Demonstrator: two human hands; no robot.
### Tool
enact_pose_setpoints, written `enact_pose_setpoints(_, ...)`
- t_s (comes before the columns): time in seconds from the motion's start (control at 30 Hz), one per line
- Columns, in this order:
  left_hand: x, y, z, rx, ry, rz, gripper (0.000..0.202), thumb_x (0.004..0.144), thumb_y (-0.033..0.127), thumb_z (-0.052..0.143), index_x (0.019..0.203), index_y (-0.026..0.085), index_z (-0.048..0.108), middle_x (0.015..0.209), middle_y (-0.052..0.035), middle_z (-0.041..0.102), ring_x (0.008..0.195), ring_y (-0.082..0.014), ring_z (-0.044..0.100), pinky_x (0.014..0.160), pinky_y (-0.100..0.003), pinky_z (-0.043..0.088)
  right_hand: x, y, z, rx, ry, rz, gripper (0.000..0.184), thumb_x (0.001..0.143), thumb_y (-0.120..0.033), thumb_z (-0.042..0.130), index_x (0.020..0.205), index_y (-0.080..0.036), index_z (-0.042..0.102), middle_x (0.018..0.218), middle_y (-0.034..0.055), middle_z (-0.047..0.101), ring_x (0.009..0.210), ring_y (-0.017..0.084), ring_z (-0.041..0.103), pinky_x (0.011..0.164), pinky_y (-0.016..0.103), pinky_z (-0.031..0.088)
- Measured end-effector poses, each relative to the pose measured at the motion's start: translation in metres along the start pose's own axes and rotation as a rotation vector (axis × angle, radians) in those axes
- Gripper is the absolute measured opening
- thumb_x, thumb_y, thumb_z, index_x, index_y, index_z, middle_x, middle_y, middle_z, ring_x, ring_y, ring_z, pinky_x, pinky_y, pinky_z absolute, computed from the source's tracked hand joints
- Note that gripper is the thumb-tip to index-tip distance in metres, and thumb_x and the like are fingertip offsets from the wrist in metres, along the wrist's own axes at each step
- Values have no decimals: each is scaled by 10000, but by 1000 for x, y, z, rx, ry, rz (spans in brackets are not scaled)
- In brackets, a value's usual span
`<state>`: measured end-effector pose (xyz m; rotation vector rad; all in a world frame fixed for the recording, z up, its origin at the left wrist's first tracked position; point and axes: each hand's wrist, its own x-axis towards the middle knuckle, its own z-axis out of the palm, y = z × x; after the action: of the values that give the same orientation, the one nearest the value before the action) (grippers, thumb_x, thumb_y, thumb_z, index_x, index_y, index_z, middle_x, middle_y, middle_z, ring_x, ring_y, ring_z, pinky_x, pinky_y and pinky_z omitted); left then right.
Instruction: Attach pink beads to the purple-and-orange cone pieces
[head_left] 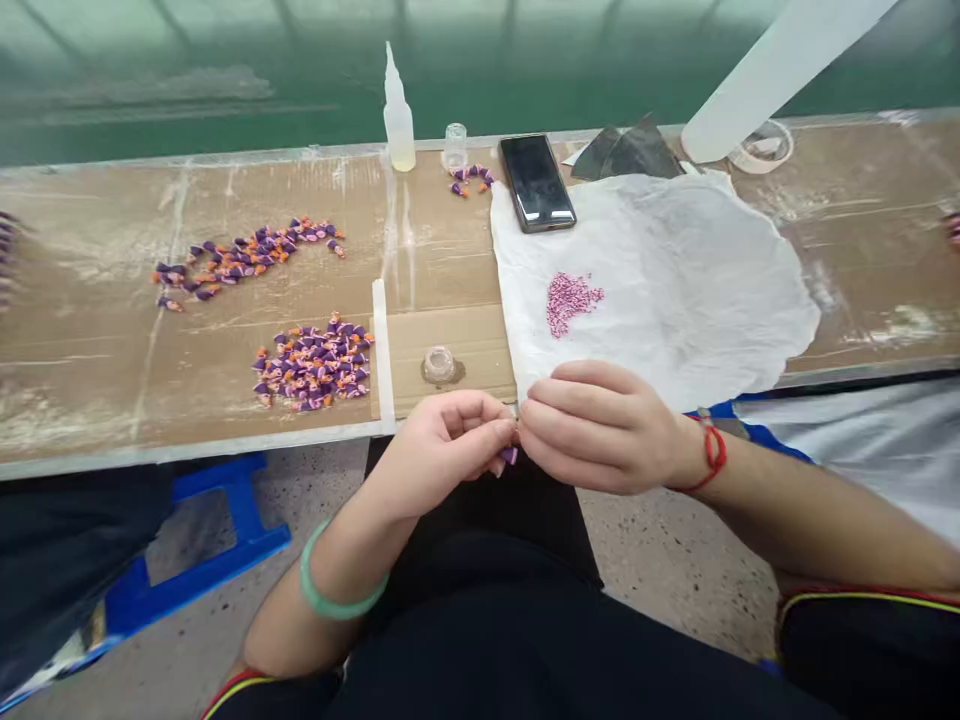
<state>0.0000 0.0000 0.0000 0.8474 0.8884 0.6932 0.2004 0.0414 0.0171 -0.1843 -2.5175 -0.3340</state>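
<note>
A long brown table [90, 330] is stretching across the upper half of the frame, and a crumpled white sheet [675, 290] is lying over its right part with a small heap of pink beads [570, 298] sitting on it near the middle. Below the table edge, at the centre of the frame, the left hand [442, 440] is coming up from the lower left with a green bangle [330, 590] on its wrist. Its fingers are curling shut around a purple piece [509, 456]. The right hand [600, 425], with a red cord [712, 452] at its wrist, is reaching in from the right, knuckles up. Its fingers are bunching closed, their tips pressing against the left fingertips, and whether they are also gripping the piece is hidden. A dark phone [536, 182] is lying at the sheet's upper left corner. A squeeze bottle [398, 120] is standing upright at the table's far edge, holding a little yellowish liquid at its bottom. Just right of it, a small clear vial [454, 146] is standing upright with unclear contents. Two loose piles of purple and orange pieces [315, 365] are lying on the left of the table. A small round clear pot [439, 363] is sitting just above the left hand. Only the tip of the purple piece is peeking out beneath the fingers, so its long axis cannot be told.
</note>
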Motion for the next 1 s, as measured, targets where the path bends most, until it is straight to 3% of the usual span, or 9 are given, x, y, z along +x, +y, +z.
enact_pose_setpoints(0.1,2,0,0,2,-4,64,359,762,429,787,670,149,582,569,29,543,482,-50,455,446,-151,343,1,1,3,-38,21,-52,239,977,-61,523,839,-194,666,843,14,692,840,155,635,688,319,537)
enact_pose_setpoints(0.2,1,-2,1,-12,-2,151,339,782,411,773,673,156,578,569,20,562,476,-59,470,443,-160,365,1,0,6,16,77,2,210,971,-78,530,852,-202,650,843,28,696,840,170,640,687,325,540)
enact_pose_setpoints(0.27,-1,-3,2,13,36,227,288,818,373,731,689,161,585,569,10,586,468,-70,493,435,-168,383,1,-3,8,148,119,160,149,961,-95,533,902,-193,629,858,55,700,834,184,644,701,338,550)
enact_pose_setpoints(0.33,-6,-3,5,145,154,361,206,857,295,666,711,165,603,572,4,612,463,-80,519,441,-174,408,2,-8,8,373,149,413,114,940,-104,536,922,-198,599,828,52,684,782,173,638,688,328,551)
enact_pose_setpoints(0.43,-12,-4,8,532,393,653,140,854,147,607,718,169,630,600,14,650,478,-72,541,476,-166,428,8,-18,6,723,145,786,109,906,-112,538,859,-207,566,743,11,643,674,132,613,623,270,528)
enact_pose_setpoints(0.53,-15,-5,10,848,521,847,145,849,109,606,723,172,641,602,29,654,483,-64,527,493,-167,420,14,-26,5,909,118,974,104,881,-124,546,805,-193,565,704,2,635,630,117,605,585,236,516)
enact_pose_setpoints(0.8,-11,-10,12,925,550,846,172,872,106,587,717,172,618,622,34,680,497,-61,538,505,-169,423,19,-31,11,856,143,955,119,839,-105,569,747,-180,559,660,-10,614,601,100,564,571,213,479)
enact_pose_setpoints(1.0,-14,-11,10,795,488,814,158,860,76,594,732,167,617,662,29,695,537,-60,587,515,-145,443,21,-29,14,852,142,895,138,828,-84,546,737,-187,534,662,-9,600,600,104,555,568,222,469)
